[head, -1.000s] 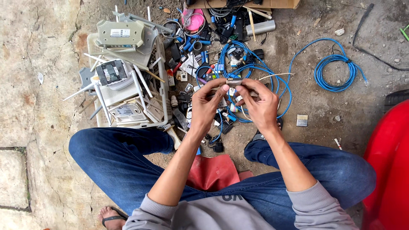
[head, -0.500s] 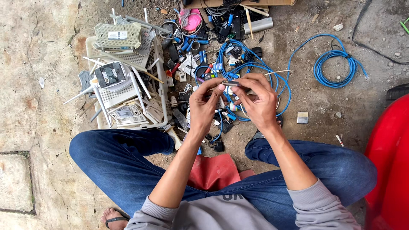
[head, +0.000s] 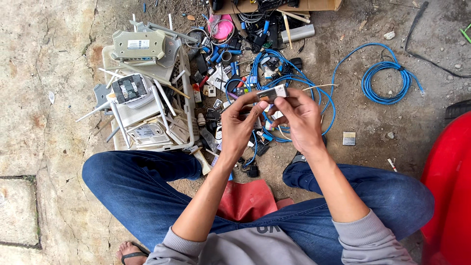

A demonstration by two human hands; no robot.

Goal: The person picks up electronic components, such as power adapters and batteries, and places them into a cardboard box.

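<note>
Centre of the frame: the left hand (head: 240,128) and the right hand (head: 300,120) meet over a heap of scrap electronics, both closed in a fingertip pinch on a small grey rectangular metal-cased module (head: 271,93). The left thumb and forefinger grip its left end; the right fingers curl over its right end and underside. The module is held level, clear of the ground, just above centre.

Directly beneath and behind the hands lies a tangle of loose blue network cable (head: 294,83) mixed with small dark adapters and connectors. To the left of the hands, a white plastic basket (head: 185,98) holds a stack of white routers with thin white antennas (head: 140,105); a beige router (head: 138,45) sits on top at upper left. At upper right, well apart from the hands, a neatly coiled blue cable (head: 385,81) rests on the dirt. A pink round object (head: 222,28) and a brown cardboard box (head: 304,6) lie along the top edge. Lower frame: legs in blue jeans (head: 142,186), crossed, with a red cloth (head: 245,201) between them. A red plastic object (head: 451,186) fills the right edge.
</note>
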